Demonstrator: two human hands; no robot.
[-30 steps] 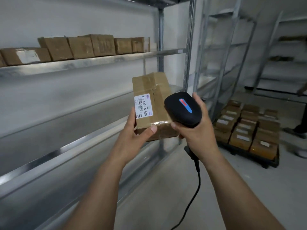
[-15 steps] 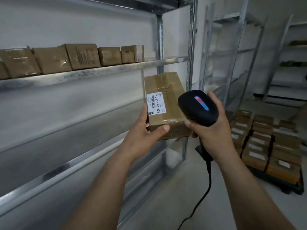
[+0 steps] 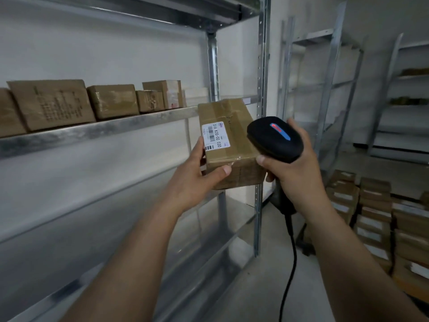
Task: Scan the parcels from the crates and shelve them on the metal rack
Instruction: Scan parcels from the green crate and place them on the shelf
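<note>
Two hands are up in front of the metal rack (image 3: 104,131). The left hand (image 3: 192,182) has its grip closed round one brown parcel (image 3: 234,140), with the thumb across the near lower face and the fingers behind the left edge. It holds the parcel in the air just in front of the rack's corner post, level with the loaded shelf. One white label (image 3: 214,135) with barcodes faces the camera. The right hand (image 3: 294,177) has its grip wrapped round the handle of one black scanner (image 3: 276,138). The scanner's head sits close by the parcel's right edge, touching or not I cannot tell, and there is a red-and-blue strip on top. One black cable (image 3: 293,247) drops from the handle and runs out of the bottom of the view. On the shelf to the left are five shelved parcels (image 3: 51,103) in a row, the leftmost cut by the frame edge, plus something pale at the far end, too blurred to name. Low on the right are stacked parcels (image 3: 373,205) with white labels, too blurred to count. Two back racks (image 3: 329,66) stand by the far wall
</note>
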